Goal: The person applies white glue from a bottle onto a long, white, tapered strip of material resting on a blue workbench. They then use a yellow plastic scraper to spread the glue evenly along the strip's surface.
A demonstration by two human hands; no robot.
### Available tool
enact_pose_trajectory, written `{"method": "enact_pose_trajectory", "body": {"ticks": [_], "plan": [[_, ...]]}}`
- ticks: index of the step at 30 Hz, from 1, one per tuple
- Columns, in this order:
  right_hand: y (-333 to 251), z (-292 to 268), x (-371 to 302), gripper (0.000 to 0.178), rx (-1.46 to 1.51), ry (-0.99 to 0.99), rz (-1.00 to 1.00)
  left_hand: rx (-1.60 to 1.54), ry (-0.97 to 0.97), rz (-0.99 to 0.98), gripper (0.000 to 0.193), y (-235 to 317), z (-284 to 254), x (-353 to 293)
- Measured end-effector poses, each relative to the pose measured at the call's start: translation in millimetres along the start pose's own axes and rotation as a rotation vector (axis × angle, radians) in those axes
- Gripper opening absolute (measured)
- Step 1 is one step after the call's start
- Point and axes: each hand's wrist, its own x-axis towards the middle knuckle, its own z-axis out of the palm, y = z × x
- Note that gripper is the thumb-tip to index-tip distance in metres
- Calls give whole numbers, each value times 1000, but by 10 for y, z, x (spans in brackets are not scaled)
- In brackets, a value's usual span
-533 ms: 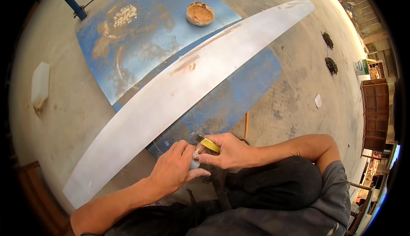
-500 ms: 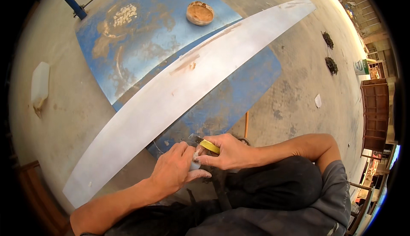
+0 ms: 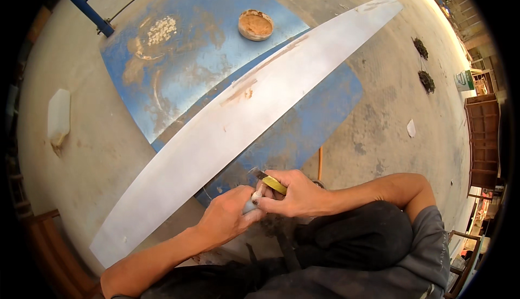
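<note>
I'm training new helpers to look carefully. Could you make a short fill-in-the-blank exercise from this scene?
1. The right hand holds a tool whose brightest colour is ____.
2. The long white panel lies across a surface whose main colour is ____.
3. In the picture, the white container is on the floor, to the ____ of that surface.

Missing words: yellow; blue; left.

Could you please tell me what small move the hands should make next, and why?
I would probably steady the pale object with the left hand first: the right hand is close to its whitish end while also holding the yellow tool, so it seems to have little grip to spare.
</note>
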Motion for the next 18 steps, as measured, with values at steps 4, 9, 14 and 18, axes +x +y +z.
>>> {"method": "enact_pose_trajectory", "body": {"ticks": [4,9,14,18], "plan": [[118,-37,10,25,64,36,-88,-191,-70,-312,31,111,-161,63],[59,-80,-42,26,325,-294,96,-136,-28,-360,29,38,-207,15],[30,-16,8,30,501,-417,314,-98,-68,-237,30,-18,-151,-6],[40,10,-7,30,497,-375,335,-62,-86,-143,31,-43,-113,-17]]}}
